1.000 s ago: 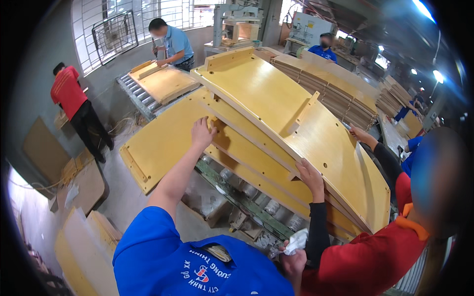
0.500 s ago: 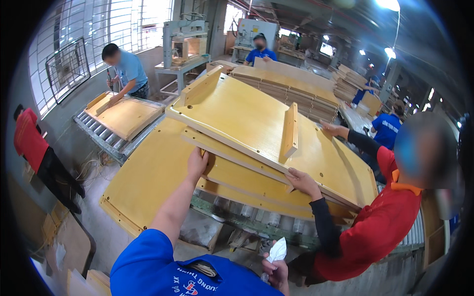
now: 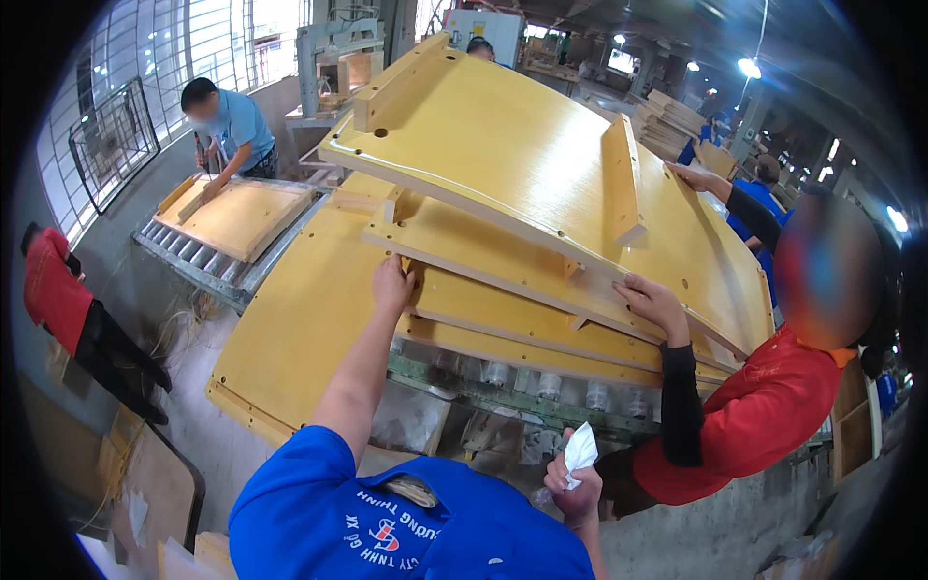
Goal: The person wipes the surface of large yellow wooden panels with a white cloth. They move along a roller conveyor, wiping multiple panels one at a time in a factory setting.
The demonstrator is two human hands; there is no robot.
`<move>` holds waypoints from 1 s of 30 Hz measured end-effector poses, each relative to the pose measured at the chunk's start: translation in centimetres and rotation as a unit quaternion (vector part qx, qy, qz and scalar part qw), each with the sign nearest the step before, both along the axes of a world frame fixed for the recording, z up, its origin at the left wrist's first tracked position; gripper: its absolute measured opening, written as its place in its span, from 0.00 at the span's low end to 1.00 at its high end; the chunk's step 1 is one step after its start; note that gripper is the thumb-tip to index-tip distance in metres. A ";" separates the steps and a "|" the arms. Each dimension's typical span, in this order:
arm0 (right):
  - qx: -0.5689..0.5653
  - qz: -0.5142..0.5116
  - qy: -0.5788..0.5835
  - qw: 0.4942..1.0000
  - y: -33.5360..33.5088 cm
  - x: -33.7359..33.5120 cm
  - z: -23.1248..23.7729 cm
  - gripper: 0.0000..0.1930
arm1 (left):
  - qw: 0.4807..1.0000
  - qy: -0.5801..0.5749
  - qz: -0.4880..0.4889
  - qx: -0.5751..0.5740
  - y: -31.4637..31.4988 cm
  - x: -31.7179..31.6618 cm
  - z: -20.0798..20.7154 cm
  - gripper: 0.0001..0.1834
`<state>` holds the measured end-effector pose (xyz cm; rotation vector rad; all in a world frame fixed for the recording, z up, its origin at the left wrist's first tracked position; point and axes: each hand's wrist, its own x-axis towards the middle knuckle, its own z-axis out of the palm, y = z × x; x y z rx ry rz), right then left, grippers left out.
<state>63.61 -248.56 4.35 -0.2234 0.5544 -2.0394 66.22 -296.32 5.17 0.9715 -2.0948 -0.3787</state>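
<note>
Yellow, flat wooden panels (image 3: 309, 290) lie in a pile in the middle of the scene, on a long roller table with a green metal side (image 3: 483, 391). Around it is a big workroom with a grey floor (image 3: 696, 527) and a bright barred window (image 3: 193, 58) at the far left. Another roller table (image 3: 179, 237) stands at the far left, and a person in a light blue shirt (image 3: 246, 135) bends over it. On the right, a co-worker in a red shirt (image 3: 764, 416) has one hand (image 3: 657, 304) at the near edge of the top panel (image 3: 512, 159) and the other hand (image 3: 698, 178) at its far edge.

The left hand (image 3: 392, 285) touches the left end of the pile, below the top panel. Its fingers are bent, but I cannot tell how tight they are. The right hand (image 3: 572, 488) is near the blue shirt (image 3: 387, 522), closed on a small, crumpled white wipe (image 3: 580, 454).

The top panel is wide, smooth and shiny. It is tilted, with a gap under its left end. Two pale wood strips (image 3: 625, 179) stand up on it, and it has small, dark round holes (image 3: 380, 132).
</note>
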 end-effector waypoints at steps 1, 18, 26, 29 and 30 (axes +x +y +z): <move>-0.023 0.007 -0.001 1.000 -0.2 -0.3 -0.3 0.35 | 1.000 0.006 -0.005 -0.015 -0.4 0.1 0.0 0.23; 0.127 -0.178 -0.018 0.976 7.4 -1.6 -1.5 0.29 | 0.958 0.037 -0.086 -0.272 10.0 -5.2 3.7 0.23; 0.034 -0.197 -0.063 0.978 16.1 -4.4 -1.8 0.27 | 0.954 -0.166 -0.017 -0.250 8.6 -7.9 2.8 0.26; -0.001 -0.240 -0.162 0.957 20.9 -5.4 -2.8 0.23 | 0.945 -0.198 0.001 -0.261 9.5 -8.6 2.7 0.25; -0.019 -0.257 -0.192 0.947 22.4 -5.8 -3.3 0.24 | 0.944 -0.209 0.002 -0.256 10.0 -9.1 2.9 0.25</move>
